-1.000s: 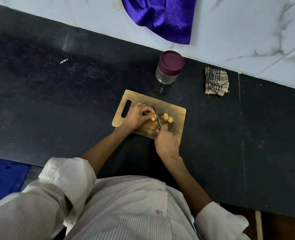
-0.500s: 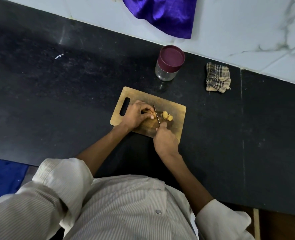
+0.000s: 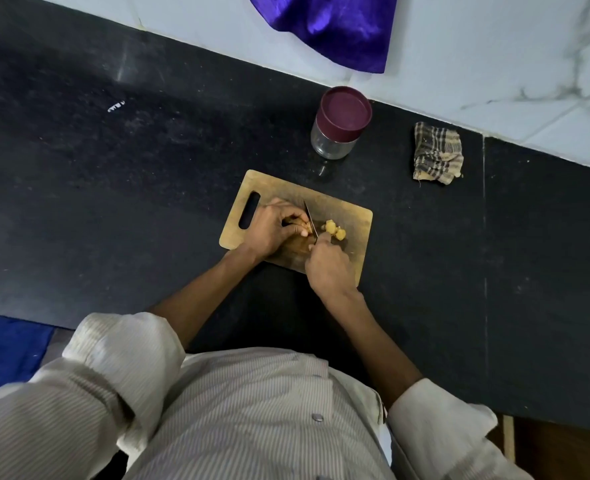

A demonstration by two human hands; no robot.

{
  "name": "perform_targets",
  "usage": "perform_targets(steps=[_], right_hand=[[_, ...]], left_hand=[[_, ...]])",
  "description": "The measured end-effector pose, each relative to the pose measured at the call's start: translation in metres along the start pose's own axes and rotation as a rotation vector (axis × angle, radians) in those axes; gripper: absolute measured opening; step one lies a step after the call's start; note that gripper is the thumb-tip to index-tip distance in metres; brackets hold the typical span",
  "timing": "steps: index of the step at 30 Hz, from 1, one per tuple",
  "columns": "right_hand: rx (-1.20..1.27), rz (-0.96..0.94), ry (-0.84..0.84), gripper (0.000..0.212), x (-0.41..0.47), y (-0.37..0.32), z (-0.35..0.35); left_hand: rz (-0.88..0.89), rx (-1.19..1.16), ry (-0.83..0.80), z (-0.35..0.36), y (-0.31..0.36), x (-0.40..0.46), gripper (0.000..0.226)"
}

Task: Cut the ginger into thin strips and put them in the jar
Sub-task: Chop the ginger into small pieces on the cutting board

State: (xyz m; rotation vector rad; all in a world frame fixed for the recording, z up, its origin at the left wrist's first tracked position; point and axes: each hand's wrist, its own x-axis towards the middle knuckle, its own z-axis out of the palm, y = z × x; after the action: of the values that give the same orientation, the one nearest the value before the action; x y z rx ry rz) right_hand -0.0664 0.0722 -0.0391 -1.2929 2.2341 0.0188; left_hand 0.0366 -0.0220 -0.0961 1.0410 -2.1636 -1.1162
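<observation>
Right hand [image 3: 328,268] is wrapped around the knife [image 3: 310,221] handle, blade pointing away from the person and set down between the 2 bits of ginger. Left hand [image 3: 272,230] has its fingers curled over the ginger [image 3: 298,223], pinning it to the board [image 3: 342,209] right against the blade's left side. Just on the other side of the blade sit the cut pieces [image 3: 335,231], a small yellow clump touching the board, close to the right hand's knuckles. Beyond the board, farther from the person, stands the jar [image 3: 338,123] with its maroon lid on, apart from the board. Off to the right of that lies a checked rag [image 3: 437,152]. All of it sits on a black counter [image 3: 113,188], with a purple cloth [image 3: 331,26] hanging against the wall behind.
</observation>
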Motion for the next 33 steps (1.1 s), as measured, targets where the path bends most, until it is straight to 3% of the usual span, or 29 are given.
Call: perform_targets(steps=[7,15,33], right_hand=[[-0.043,0.008,0.0,0.038,0.007,-0.006,-0.001],[0.027,0.003,-0.01,0.016,-0.017,0.021,0.016],[0.188,0.078,-0.004,0.026,-0.026,0.03,0.01]], left_hand=[[0.019,0.043,0.001,0.001,-0.002,0.0,0.018],[-0.019,-0.002,-0.004,0.0,-0.001,0.0,0.02],[-0.039,-0.013,-0.042,-0.005,0.006,-0.002,0.018]])
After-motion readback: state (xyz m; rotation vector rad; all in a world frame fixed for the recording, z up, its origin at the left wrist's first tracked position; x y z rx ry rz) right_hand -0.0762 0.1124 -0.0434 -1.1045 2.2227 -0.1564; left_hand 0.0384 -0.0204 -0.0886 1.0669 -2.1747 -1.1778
